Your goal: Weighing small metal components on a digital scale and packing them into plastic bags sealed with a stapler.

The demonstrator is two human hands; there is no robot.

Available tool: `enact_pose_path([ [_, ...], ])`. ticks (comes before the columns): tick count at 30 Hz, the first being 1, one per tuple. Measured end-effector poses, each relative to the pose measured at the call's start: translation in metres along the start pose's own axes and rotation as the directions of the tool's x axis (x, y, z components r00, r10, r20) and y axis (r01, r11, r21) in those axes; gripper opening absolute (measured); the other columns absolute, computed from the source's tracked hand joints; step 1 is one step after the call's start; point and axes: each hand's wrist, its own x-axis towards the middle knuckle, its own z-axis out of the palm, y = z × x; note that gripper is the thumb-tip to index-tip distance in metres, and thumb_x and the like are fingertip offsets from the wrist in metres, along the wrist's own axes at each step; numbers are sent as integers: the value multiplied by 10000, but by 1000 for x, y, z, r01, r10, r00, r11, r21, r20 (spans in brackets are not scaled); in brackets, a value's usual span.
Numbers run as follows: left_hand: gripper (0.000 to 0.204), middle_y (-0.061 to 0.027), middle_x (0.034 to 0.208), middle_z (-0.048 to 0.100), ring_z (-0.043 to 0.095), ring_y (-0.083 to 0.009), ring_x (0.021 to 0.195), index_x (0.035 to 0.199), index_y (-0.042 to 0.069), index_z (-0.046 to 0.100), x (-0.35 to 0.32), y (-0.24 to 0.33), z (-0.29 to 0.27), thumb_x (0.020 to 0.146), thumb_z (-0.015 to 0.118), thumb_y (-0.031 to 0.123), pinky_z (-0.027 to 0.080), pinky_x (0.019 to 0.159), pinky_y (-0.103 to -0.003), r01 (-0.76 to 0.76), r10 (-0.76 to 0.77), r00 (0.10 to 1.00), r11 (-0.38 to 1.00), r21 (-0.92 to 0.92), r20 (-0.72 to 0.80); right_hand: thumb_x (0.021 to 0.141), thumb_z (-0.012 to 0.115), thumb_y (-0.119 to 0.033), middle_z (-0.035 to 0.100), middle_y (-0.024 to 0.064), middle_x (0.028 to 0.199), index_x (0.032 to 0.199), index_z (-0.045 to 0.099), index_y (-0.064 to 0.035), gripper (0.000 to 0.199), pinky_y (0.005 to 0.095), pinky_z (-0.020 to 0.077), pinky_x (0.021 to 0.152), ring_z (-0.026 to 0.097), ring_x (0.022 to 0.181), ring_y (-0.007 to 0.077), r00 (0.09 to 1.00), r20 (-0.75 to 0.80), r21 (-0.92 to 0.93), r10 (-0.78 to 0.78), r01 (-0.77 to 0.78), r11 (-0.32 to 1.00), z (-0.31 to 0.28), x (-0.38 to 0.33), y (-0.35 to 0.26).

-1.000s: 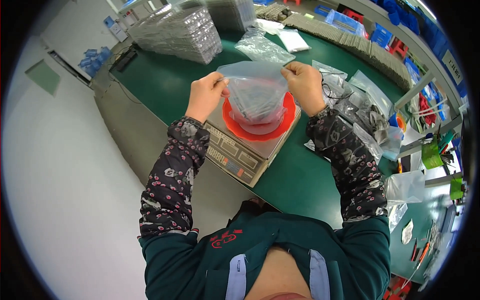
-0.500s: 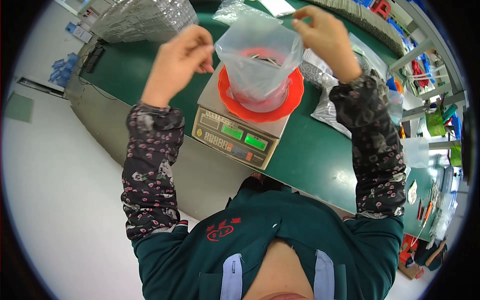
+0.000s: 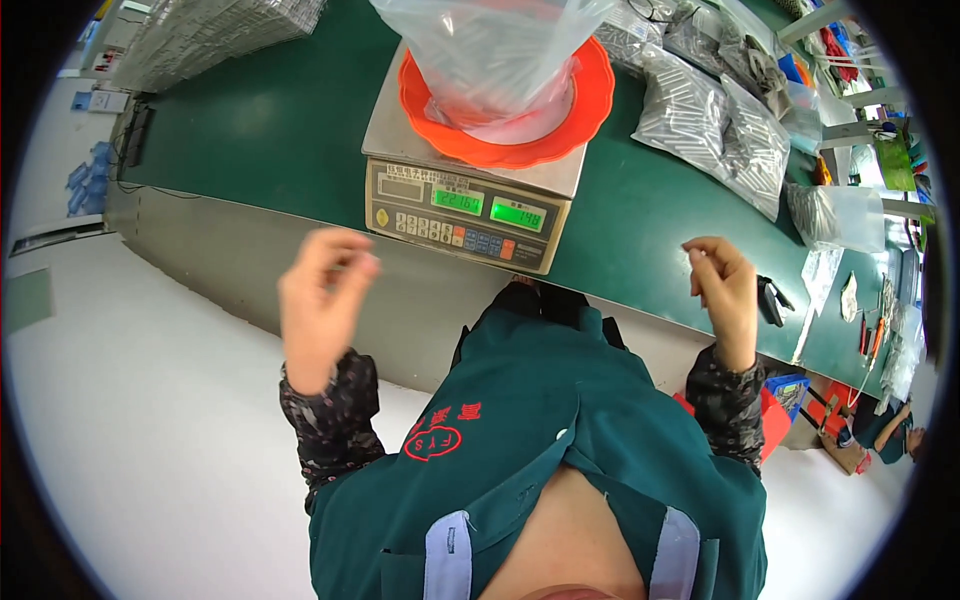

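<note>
A clear plastic bag [image 3: 500, 60] stands in a red scalloped dish [image 3: 594, 100], its top cut off by the picture's upper edge. Dish and bag rest on the metal pan of a digital counting scale [image 3: 463, 215] with green lit displays. My left hand [image 3: 325, 305], slightly blurred, hovers in front of the scale's left corner, fingers loosely bent and nothing visible in it. Off to the scale's right, my right hand [image 3: 728, 298] is raised over the table's front edge. Its fingers curl loosely with no object showing. Both hands are apart from the bag.
Clear bags of small metal pins [image 3: 685, 110] lie right of the scale on the green table [image 3: 640, 240]. A stack wrapped in silvery padding [image 3: 215, 40] stands at the far left. A small black object [image 3: 772, 300] sits beside my right hand. Another person [image 3: 892, 432] appears at far right.
Both hands have left the bag's upper rim and drawn back toward my body, spreading to either side of the scale. The view has shifted, so the scale sits higher. Its displays read differently.
</note>
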Motion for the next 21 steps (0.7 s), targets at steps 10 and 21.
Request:
enact_pose_path([
  [10,79,-54,743,524,503,-167,612,731,114,484,-34,114,58,765,537,162,374,536,-260,-722,937,98,300,-624,336,823,499,-76,445,-17,493,857,573,31,135,187,281,426,391,455,29,997,67,56,39,-42,998,37,-31,4],
  [21,123,-45,692,480,442,-147,584,679,99,462,-31,112,52,737,567,129,331,528,-252,-747,976,27,164,-644,218,817,499,-49,446,-6,500,842,572,38,116,190,319,442,411,465,34,995,83,68,62,-68,995,45,-41,8],
])
